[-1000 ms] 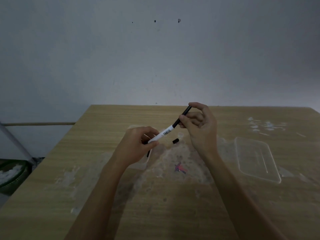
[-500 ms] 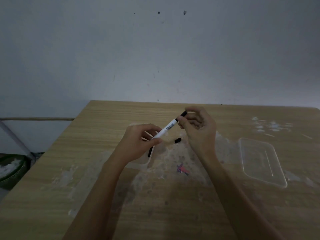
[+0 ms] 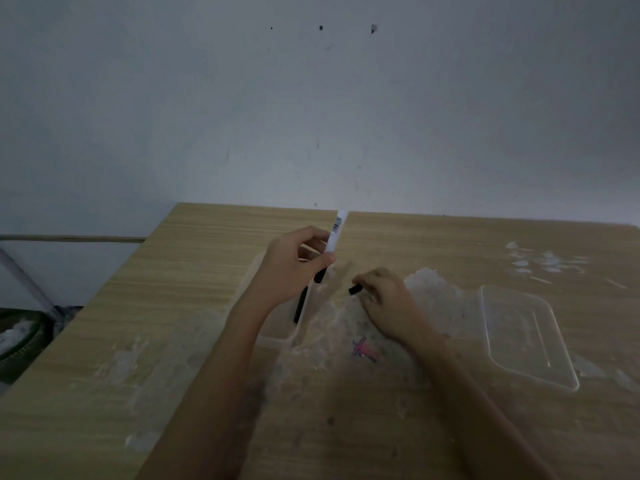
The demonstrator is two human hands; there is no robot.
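Two hands in view, both busy. Left hand (image 3: 294,268) closed round one white pen (image 3: 336,230), gripped near its lower end between thumb and fingers. Barrel tilted up and away, barcode label near the top, dark tip poking out below the fist. Right hand (image 3: 391,303) low over the worktop (image 3: 173,341), fingers curled, pinching one small black cap (image 3: 355,289) at the fingertips. Cap just right of the pen's tip, not touching it.

One clear tub (image 3: 277,337) beneath the left hand, open, with one black pen (image 3: 300,306) inside along its right wall. One clear lid (image 3: 523,337) flat on the right, well apart from the tub. One red-and-blue scribble (image 3: 363,351) near the right wrist.

Worktop of pale wood grain, smeared with whitish patches in the middle and at far right. Behind, a plain grey wall (image 3: 311,116) with three small dark marks high up. Left of the worktop, down on the floor, one dark round vessel (image 3: 20,337), partly cut off.
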